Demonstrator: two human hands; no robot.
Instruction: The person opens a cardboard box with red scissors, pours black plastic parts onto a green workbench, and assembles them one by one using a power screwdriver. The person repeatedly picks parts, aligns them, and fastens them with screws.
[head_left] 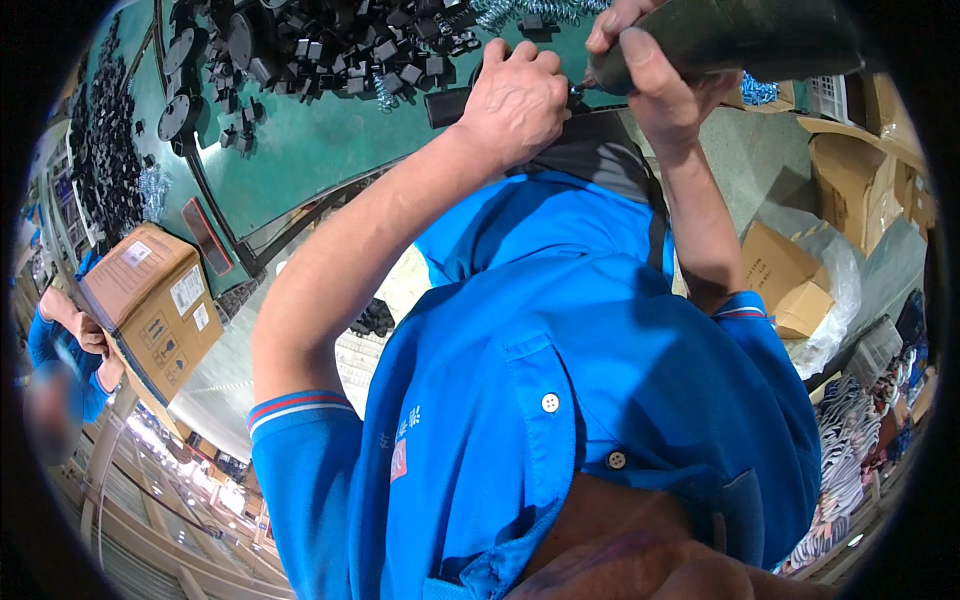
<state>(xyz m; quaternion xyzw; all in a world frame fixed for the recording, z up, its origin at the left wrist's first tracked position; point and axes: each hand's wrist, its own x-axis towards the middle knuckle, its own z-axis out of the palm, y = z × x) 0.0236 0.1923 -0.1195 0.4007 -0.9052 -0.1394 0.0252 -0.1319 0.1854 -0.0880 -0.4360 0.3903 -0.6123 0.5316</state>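
My left hand is closed over a black cylindrical part near the table's front edge; most of that part is hidden under the fingers. My right hand grips a thick dark green cylindrical power screwdriver, which lies sideways with its narrow end toward my left hand. A small metal tip shows between the two hands, close to my left fingers. Whether it touches the black part I cannot tell.
Heaps of small black plastic parts and bluish metal springs lie on the green table. A phone-like slab rests at its edge. Left, another person's hands hold a cardboard box. Open cartons stand right.
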